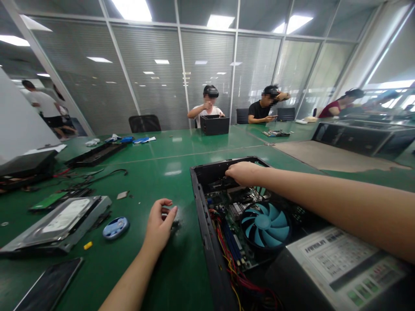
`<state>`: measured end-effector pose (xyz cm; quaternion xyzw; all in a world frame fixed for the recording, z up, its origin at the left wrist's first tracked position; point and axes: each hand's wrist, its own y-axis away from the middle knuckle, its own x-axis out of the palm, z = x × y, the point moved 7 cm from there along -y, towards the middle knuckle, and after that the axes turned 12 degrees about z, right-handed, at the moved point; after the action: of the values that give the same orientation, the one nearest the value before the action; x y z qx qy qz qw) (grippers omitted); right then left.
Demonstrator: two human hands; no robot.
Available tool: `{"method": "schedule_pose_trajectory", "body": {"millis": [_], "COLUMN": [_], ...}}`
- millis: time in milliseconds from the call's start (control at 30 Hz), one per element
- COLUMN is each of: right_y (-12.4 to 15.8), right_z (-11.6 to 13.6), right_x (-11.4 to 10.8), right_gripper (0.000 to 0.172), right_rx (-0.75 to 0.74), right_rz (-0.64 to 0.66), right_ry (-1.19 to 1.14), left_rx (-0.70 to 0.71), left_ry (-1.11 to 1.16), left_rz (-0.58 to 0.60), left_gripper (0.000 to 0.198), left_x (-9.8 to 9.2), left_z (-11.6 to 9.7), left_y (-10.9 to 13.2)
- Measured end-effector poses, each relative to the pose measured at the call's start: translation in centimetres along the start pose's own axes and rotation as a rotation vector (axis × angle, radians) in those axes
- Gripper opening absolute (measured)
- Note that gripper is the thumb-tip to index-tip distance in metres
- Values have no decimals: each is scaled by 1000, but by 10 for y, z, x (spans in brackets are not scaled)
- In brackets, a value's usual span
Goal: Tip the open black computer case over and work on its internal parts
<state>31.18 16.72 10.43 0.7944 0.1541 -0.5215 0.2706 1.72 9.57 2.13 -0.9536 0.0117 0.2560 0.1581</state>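
An open black computer case (pixel 202 224) lies in front of me on the green table. My right hand (pixel 244 173) reaches across it to the far inner wall, its fingers pinched together near the metal there. What they hold, if anything, is hidden. Below that hand are the motherboard and a cooling fan (pixel 265 222) with blue blades. Nearer me sits the labelled power supply (pixel 340 259), with coloured cables (pixel 235 276) beside it. Left of the case, my left hand (pixel 159 224) rests on the table, fingers loosely curled and thumb apart, with a small dark patch beside it.
On the left lie a hard drive (pixel 65 222) in a bracket, a round blue container (pixel 116 227), a yellow piece (pixel 87 245), a phone (pixel 48 287) and a green circuit board (pixel 48 201). Across the table a person (pixel 207 110) works at another black case (pixel 214 125).
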Motion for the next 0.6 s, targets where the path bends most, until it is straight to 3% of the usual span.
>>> {"method": "schedule_pose_trajectory", "body": {"millis": [133,233,367,433,500,600], "right_y": [-2,-3,12,43,96,189], "right_z": [0,9,24,31,41,58], "right_x": [8,7,-18,-41,-59,-47], "right_gripper": [24,23,35,51,65,77], "right_rx": [17,70,70,-27,-191,-312], "right_rz": [85,74,34,-8,-29,-66], "right_ry": [19,23,5,-98,-294,-476], "left_rx": [4,4,9,9,10,10], "left_ry": [-2,-5,9,8,7,17], "left_rz": [-2,-4,-13,-24,-43,-78], "left_gripper": [34,34,35,35,35,34], "left_x": [0,0,-2,-5,-8,-12], "left_z": [1,2,2,2,1,2], "left_y": [0,-1,-2,-1,0,1]}}
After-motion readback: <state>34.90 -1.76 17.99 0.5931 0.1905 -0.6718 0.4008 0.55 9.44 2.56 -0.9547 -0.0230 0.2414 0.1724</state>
